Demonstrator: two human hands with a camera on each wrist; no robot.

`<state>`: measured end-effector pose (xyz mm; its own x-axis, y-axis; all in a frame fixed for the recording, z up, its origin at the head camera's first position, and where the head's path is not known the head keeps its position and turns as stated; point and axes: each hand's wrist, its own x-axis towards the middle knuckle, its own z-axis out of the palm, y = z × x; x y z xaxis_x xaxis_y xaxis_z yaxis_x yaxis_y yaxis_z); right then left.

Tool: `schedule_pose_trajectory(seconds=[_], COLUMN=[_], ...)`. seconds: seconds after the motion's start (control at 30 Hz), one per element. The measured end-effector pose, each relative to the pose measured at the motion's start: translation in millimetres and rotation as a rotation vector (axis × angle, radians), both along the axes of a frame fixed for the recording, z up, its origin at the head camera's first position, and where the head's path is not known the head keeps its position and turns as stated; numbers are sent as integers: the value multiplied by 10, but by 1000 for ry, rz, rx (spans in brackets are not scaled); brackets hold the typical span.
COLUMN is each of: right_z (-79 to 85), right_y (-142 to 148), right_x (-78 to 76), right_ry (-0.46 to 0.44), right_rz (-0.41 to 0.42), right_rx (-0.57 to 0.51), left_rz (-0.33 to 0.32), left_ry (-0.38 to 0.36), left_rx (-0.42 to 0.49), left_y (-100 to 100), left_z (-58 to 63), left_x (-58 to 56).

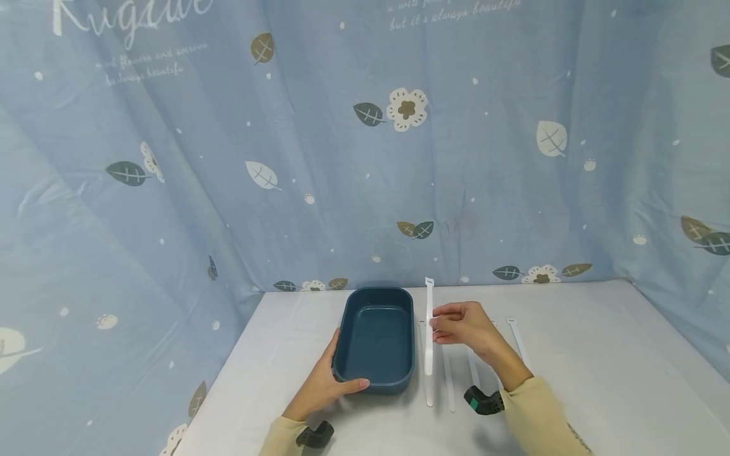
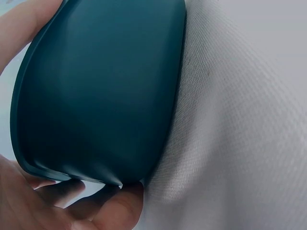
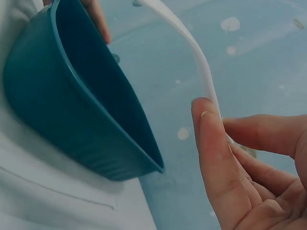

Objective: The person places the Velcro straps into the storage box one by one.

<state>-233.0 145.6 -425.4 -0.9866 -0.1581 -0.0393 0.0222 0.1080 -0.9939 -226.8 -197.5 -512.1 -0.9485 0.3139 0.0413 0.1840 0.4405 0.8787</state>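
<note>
A dark teal rectangular bin rests on the white table, its open top facing up. My left hand grips its near left corner, thumb over the front rim and fingers along the left side. The left wrist view is filled by the bin's wall. Just right of the bin, my right hand pinches a white strap with a slotted head, held upright above the table. In the right wrist view the strap bends away from between thumb and fingertips.
Several similar white straps lie on the table to the right of the bin, partly hidden behind my right hand and forearm. One strap lies farthest right. A blue leaf-patterned curtain hangs along the back and sides of the table.
</note>
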Motion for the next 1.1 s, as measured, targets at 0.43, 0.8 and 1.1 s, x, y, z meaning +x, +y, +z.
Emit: schedule_pose_trajectory(seconds=[0.43,0.8,1.1], right_z=[6,-17,-57], right_y=[-269,-464,-602], right_x=[-106,-159,-221], right_ry=[-4,-32,-30], right_rz=[4,5,3], right_rx=[-12,-1,-8], left_rz=[16,6,34], left_ry=[9,5,-2], left_rx=[-2,32,-3], left_y=[14,15,20], left_z=[-28,-47,-44], left_x=[-15,-27,-19])
